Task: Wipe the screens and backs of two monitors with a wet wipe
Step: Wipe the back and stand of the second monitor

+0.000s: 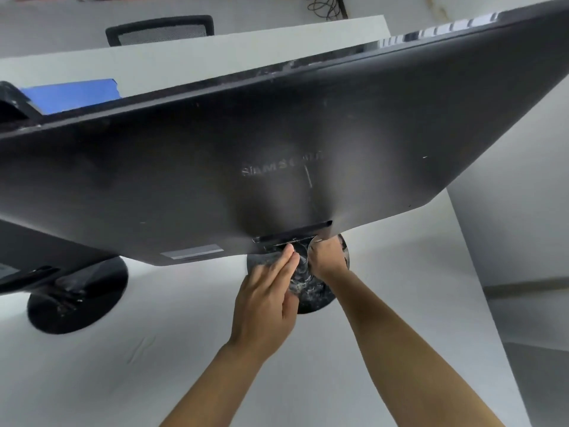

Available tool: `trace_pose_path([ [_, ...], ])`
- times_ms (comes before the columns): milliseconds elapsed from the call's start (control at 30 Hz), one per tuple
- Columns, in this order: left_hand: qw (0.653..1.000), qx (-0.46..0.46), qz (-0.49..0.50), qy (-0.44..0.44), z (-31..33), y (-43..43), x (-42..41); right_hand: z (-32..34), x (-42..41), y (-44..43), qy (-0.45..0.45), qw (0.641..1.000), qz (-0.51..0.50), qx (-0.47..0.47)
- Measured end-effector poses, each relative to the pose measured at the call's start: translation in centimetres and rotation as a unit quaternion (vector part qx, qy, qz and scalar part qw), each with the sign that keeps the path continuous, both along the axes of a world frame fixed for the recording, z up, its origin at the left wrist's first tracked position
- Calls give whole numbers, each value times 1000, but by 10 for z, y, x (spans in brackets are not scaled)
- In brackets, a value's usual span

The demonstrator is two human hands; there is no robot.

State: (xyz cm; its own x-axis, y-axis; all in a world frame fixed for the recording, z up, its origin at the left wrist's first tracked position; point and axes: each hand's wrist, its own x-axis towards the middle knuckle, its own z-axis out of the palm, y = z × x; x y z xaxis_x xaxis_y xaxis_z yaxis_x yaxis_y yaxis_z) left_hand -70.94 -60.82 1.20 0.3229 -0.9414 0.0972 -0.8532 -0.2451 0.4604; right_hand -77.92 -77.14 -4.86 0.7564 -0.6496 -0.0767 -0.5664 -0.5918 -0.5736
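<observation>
The dark back of a monitor (277, 143) fills the view, with a faint brand name in its middle. It stands on a glossy round black base (314, 292). My left hand (264, 294) reaches to the stand neck with straight fingers, the fingertips touching it just under the panel. My right hand (328, 257) grips the neck from the right side, fingers curled round it. A second monitor (27, 251) shows only its lower corner at the far left, above its own round base (77, 300). No wet wipe is visible.
Both monitors stand on a white table (123, 374) whose right edge drops to the floor. Behind it are a second white desk (215, 53), a black mesh chair (160, 30), a blue flat object (74, 94) and tangled cables (329, 6).
</observation>
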Motion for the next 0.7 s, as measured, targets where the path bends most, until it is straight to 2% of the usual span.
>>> trace_pose_path([
  [67, 1000, -11, -1, -3, -4, 2, -1, -14, -15, 4, -47, 996, 38, -68],
  [133, 1000, -26, 3, -9, -8, 3, -2, -27, -35, 14, -108, 992, 21, -62],
  [300, 998, -59, 2, -21, -14, 9, -4, -46, -82, 57, -74, 997, -19, 21],
  [400, 997, -73, 0, -35, -14, 9, -3, -30, -103, 71, -50, 997, 55, 25],
  [467, 995, -91, 6, -39, -15, 7, -2, -15, -102, 62, -86, 996, 10, 3],
  [533, 993, -111, 11, -44, -17, 5, -4, -12, -86, 36, -131, 987, -86, -32],
  [600, 990, -126, 24, -65, -18, 5, -6, -13, -63, 6, -97, 982, -141, -77],
  [700, 983, -135, 47, -116, -15, -2, -5, -25, -42, -24, -41, 986, -154, -53],
])
